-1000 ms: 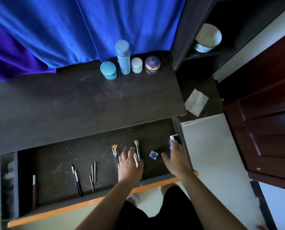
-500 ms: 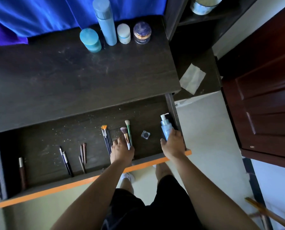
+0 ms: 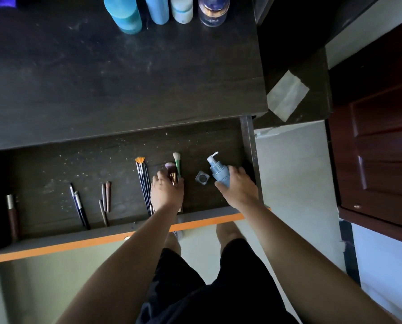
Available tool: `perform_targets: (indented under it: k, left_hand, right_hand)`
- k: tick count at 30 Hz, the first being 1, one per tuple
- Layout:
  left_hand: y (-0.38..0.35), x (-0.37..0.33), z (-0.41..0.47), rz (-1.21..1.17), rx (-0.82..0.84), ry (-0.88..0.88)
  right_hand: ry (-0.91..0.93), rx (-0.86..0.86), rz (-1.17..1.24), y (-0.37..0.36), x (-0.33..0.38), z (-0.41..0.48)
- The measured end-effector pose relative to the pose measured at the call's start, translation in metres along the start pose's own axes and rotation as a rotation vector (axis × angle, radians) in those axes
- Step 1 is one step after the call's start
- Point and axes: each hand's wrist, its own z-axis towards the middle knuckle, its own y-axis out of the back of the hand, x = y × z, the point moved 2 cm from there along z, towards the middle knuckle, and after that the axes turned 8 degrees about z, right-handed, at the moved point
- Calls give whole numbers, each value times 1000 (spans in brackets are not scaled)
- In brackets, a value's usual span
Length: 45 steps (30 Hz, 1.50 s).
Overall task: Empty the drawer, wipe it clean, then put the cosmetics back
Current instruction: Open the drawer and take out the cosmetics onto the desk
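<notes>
The dark drawer [image 3: 62, 239] with an orange front edge stands pulled out below the tabletop. My right hand [image 3: 238, 190] grips a blue pump bottle [image 3: 218, 170] at the drawer's right end. My left hand [image 3: 166, 194] curls around a pink-tipped brush [image 3: 171, 170] and a green-handled brush [image 3: 177, 164]. A small square pot [image 3: 202, 177] lies between the hands. Thin blue brushes [image 3: 143, 181] with an orange fan tip lie left of my left hand. Farther left lie brown pencils [image 3: 105, 202], dark pencils [image 3: 79, 208] and a brown tube [image 3: 12, 216].
Teal jar [image 3: 124, 14], tall blue bottle [image 3: 156, 8], white jar [image 3: 182, 8] and purple jar [image 3: 213, 10] stand at the tabletop's back. A folded cloth [image 3: 287, 94] lies on the lower side shelf to the right. A brown door [image 3: 382, 148] is at far right.
My right hand closed around the pump bottle and raised it off the drawer's right end. My left hand curled around the two brushes. The camera tilted down and closer.
</notes>
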Motion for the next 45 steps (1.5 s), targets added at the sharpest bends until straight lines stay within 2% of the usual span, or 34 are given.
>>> perform_targets:
  k: [8, 14, 17, 25, 29, 36, 45]
  left_hand:
    - [1, -3, 12, 46, 64, -16]
    - [32, -3, 4, -119, 47, -80]
    - [68, -6, -1, -250, 10, -97]
    - [209, -7, -1, -507, -166, -281]
    - [268, 1, 16, -600, -217, -330]
    - [321, -5, 65, -506, -258, -278]
    - [315, -44, 155, -326, -207, -161]
  right_hand:
    - [-22, 1, 54, -1, -5, 5]
    - [15, -70, 204, 15, 1, -9]
    - [52, -158, 310, 34, 19, -21]
    - [240, -387, 618, 99, 111, -46]
    - [310, -435, 728, 127, 161, -49]
    - [372, -455, 816, 152, 222, -10]
    - [410, -390, 789, 170, 267, 90]
